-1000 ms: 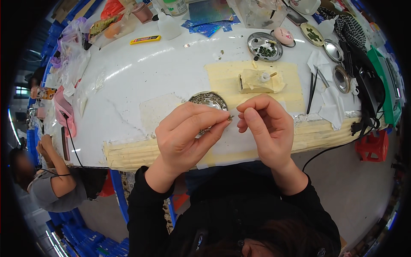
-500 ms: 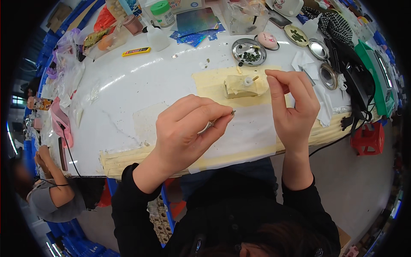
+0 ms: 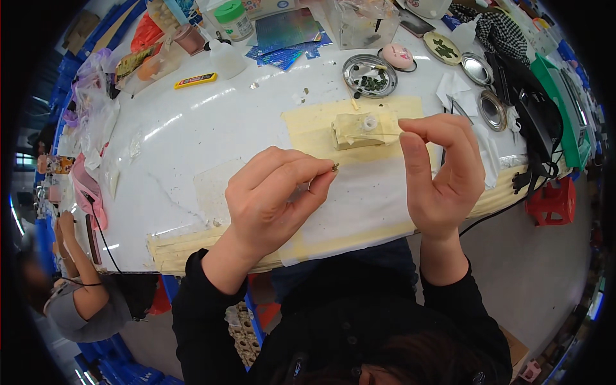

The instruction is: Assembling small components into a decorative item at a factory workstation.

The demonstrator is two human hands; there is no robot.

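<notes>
My left hand [image 3: 273,192] is closed in a pinch over the white sheet [image 3: 359,205]. At its fingertips shows a tiny dark and gold-coloured piece [image 3: 335,167], too small to name. My right hand [image 3: 443,170] pinches a thin, pale stick [image 3: 378,134] between thumb and forefinger. The stick points left, passing in front of a small block [image 3: 346,138] covered in cream tape. On top of that block sits a little whitish, translucent cup-like piece [image 3: 370,122]. The two hands are apart, the right one just to the right of the block.
Behind the block, a round metal dish [image 3: 347,83] holds small dark green bits. To its right are a pink oval case [image 3: 398,56], a dish of green pieces [image 3: 443,49] and metal lids [image 3: 492,110]. A yellow cutter [image 3: 196,81] and white squeeze bottle [image 3: 227,61] lie at the back left.
My right hand has lowered slightly, and the stick now shows lengthwise in front of the block. My left hand has shifted a little left with its tiny piece. The whole view has shifted slightly.
</notes>
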